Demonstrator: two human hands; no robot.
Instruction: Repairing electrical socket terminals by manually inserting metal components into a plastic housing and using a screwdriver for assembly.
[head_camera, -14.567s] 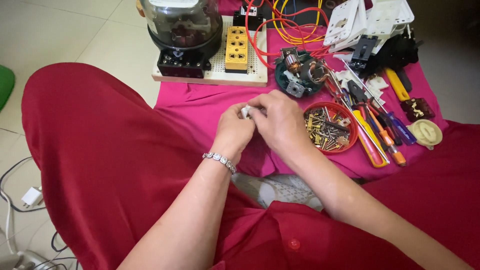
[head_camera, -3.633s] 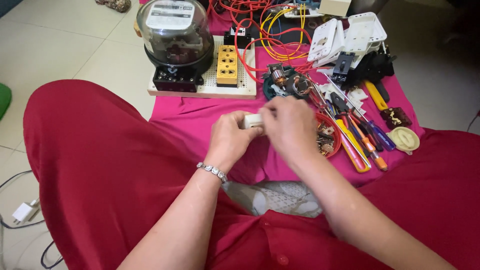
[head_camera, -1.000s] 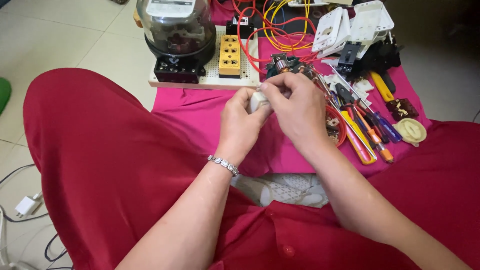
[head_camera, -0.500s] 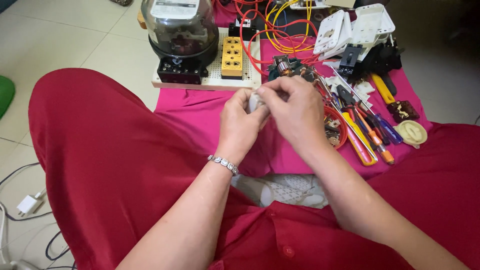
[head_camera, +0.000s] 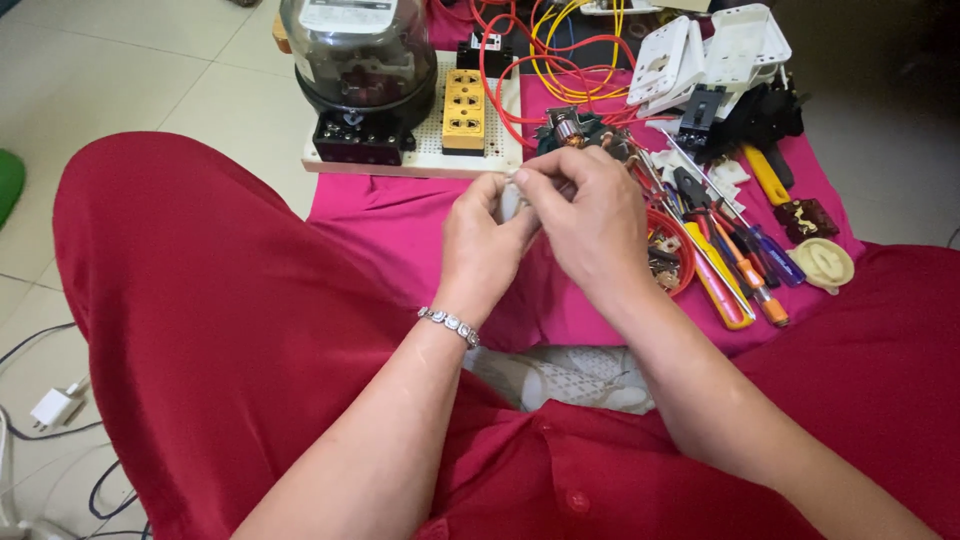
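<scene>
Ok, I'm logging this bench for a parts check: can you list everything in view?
small part: one, white, pinched between both hands
meter: one, black with clear dome, on the board
board: one, pale, far side of cloth
socket block: one, yellow, on board
wires: several, red and yellow, behind board
cloth: one, pink, on floor
screwdrivers: several, mixed colours, right
dish: one, red, behind right hand
bracelet: one, silver, left wrist
left hand: on part
right hand: on part

One view only: your head cam, pitched steeply down and forward over your lap. Close range. Both hands (head_camera: 545, 225) sit center frame, the pink cloth (head_camera: 400, 215) with the tools fills the upper half, and floor tiles (head_camera: 150, 70) show upper left.
</scene>
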